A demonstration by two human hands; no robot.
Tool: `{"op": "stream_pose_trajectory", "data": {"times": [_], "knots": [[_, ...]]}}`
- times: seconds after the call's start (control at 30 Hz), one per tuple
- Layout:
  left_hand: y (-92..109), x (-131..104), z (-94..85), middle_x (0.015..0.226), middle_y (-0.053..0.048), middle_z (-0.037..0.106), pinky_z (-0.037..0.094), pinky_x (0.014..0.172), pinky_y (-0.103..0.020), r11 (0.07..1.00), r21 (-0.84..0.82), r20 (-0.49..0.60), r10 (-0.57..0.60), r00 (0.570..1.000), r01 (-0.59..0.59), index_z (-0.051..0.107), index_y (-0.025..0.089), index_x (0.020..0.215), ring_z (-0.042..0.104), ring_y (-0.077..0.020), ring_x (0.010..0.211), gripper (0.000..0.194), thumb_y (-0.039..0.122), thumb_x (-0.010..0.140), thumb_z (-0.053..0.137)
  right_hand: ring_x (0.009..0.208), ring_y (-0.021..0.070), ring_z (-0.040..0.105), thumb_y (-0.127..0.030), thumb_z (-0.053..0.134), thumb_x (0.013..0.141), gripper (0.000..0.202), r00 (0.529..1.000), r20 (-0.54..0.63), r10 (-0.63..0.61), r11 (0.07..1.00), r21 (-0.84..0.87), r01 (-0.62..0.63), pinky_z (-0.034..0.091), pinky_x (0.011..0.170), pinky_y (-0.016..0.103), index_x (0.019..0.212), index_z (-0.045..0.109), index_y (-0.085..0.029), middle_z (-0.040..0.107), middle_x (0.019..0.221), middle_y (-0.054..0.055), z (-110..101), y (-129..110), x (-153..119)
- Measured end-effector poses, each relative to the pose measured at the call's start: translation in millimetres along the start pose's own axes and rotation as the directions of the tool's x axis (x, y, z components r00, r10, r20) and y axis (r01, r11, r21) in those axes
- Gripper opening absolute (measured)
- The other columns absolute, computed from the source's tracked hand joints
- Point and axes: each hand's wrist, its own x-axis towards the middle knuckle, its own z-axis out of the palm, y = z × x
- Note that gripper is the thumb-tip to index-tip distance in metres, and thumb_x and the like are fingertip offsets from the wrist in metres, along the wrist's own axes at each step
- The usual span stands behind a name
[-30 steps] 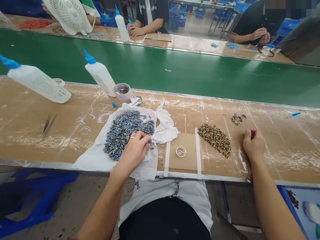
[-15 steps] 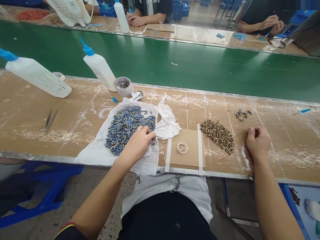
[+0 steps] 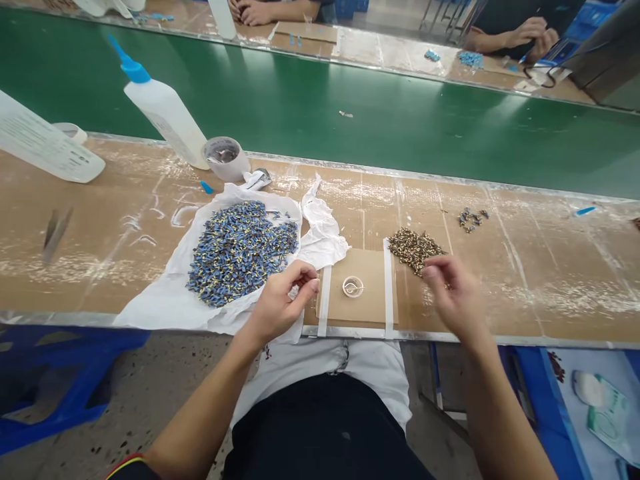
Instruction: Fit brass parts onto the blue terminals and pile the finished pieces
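My left hand (image 3: 287,298) is closed in a pinch, thumb and forefinger close together, just left of a small cardboard pad (image 3: 367,310). Whatever sits between its fingertips is too small to make out. Beyond it, a heap of small blue-and-yellow parts (image 3: 240,250) lies on white paper (image 3: 150,303). On the pad stands a small round clear cup (image 3: 353,287) with a thin stick-like piece in it. My right hand (image 3: 456,293), a little blurred, is pinched at the near right edge of a pile of small brass-coloured parts (image 3: 413,248); its fingertips' contents are unclear.
A white bottle with a blue nozzle (image 3: 165,117), another white bottle (image 3: 45,143) and a tape roll (image 3: 226,159) stand at the back left. Tweezers (image 3: 57,233) lie left. Few loose parts (image 3: 470,220) lie right. Across the green belt (image 3: 310,100), other people's hands are visible.
My left hand has lifted off the blue-and-yellow heap and come toward the pad. My right hand has moved left from the bare tabletop to the brass-coloured pile. The view has shifted slightly.
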Motion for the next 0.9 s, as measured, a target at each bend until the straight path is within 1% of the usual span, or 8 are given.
{"op": "stream_pose_trajectory", "data": {"times": [0.03,0.07,0.17,0.3,0.47,0.63,0.73,0.9], "knots": [[-1.3,-3.4,8.1,0.081,-0.001,0.063,0.049,0.070,-0.024,0.996,-0.086,-0.012,-0.027,1.000,0.025,0.057,0.018,0.094,0.062,-0.0129,0.074,0.006,0.023,0.095,0.055,0.081,0.0188,0.065,-0.038,0.056,0.094,0.022,0.986,0.162,-0.032,0.998,0.060,0.023,0.052,0.074,0.031,0.107,0.062,-0.020,0.069,0.092,0.007,9.4,-18.2,-6.0],[-2.7,-6.4,15.5,0.081,-0.001,0.065,0.051,0.069,-0.023,0.985,-0.162,-0.015,-0.061,0.998,0.058,0.058,0.018,0.097,0.064,-0.0128,0.074,0.007,0.024,0.095,0.056,0.079,0.0183,0.065,-0.037,0.057,0.094,0.023,0.968,0.247,-0.046,0.993,0.120,0.016,0.053,0.072,0.030,0.109,0.061,-0.020,0.068,0.091,0.006,18.9,-33.0,-10.7],[-6.0,-12.6,30.1,0.080,-0.003,0.070,0.054,0.063,-0.022,0.936,-0.315,0.029,-0.155,0.987,0.156,0.061,0.016,0.107,0.066,-0.0118,0.068,0.016,0.026,0.097,0.054,0.071,0.0168,0.064,-0.036,0.062,0.092,0.031,0.935,0.355,-0.017,0.970,0.234,-0.072,0.052,0.064,0.028,0.118,0.058,-0.019,0.068,0.086,0.005,45.0,-55.6,-18.2],[-9.8,-16.6,35.1,0.088,-0.007,0.075,0.061,0.070,-0.025,0.912,-0.369,0.067,-0.167,0.984,0.180,0.065,0.014,0.112,0.072,-0.0142,0.071,0.022,0.024,0.094,0.057,0.067,0.0159,0.062,-0.034,0.065,0.090,0.026,0.947,0.318,0.042,0.947,0.290,-0.139,0.052,0.062,0.029,0.112,0.064,-0.019,0.069,0.082,0.003,63.9,-57.1,-21.5],[-14.1,-18.0,35.5,0.094,-0.008,0.078,0.063,0.078,-0.029,0.911,-0.358,0.124,-0.174,0.977,0.207,0.065,0.015,0.118,0.076,-0.0178,0.079,0.028,0.019,0.091,0.059,0.071,0.0166,0.062,-0.032,0.063,0.093,0.014,0.971,0.237,-0.004,0.966,0.253,-0.058,0.049,0.065,0.030,0.094,0.071,-0.021,0.071,0.087,0.005,64.2,-62.7,-24.3],[-12.4,-13.3,30.3,0.091,-0.005,0.078,0.058,0.075,-0.025,0.982,-0.166,0.126,-0.064,0.990,0.085,0.073,0.017,0.095,0.073,-0.0162,0.081,0.011,0.019,0.090,0.063,0.074,0.0160,0.060,-0.026,0.061,0.094,0.010,0.978,0.193,-0.077,0.961,0.277,0.021,0.048,0.065,0.030,0.091,0.071,-0.023,0.065,0.087,0.004,66.0,-74.6,-21.0],[-9.6,-10.7,25.0,0.088,-0.004,0.076,0.054,0.072,-0.024,0.998,-0.059,0.110,-0.009,0.994,0.015,0.073,0.017,0.092,0.070,-0.0150,0.078,0.008,0.018,0.089,0.065,0.077,0.0164,0.059,-0.025,0.061,0.094,0.011,0.973,0.204,-0.108,0.962,0.268,0.051,0.047,0.067,0.030,0.095,0.071,-0.023,0.062,0.089,0.004,69.7,-79.1,-17.3],[-6.2,-10.3,21.1,0.080,-0.004,0.070,0.049,0.069,-0.025,1.000,-0.023,0.133,0.004,0.991,-0.001,0.068,0.016,0.084,0.063,-0.0139,0.072,0.007,0.019,0.089,0.066,0.082,0.0181,0.058,-0.023,0.059,0.094,0.013,0.965,0.213,-0.155,0.966,0.238,0.103,0.048,0.073,0.033,0.098,0.072,-0.025,0.058,0.091,0.005,77.9,-81.5,-13.7]]}}
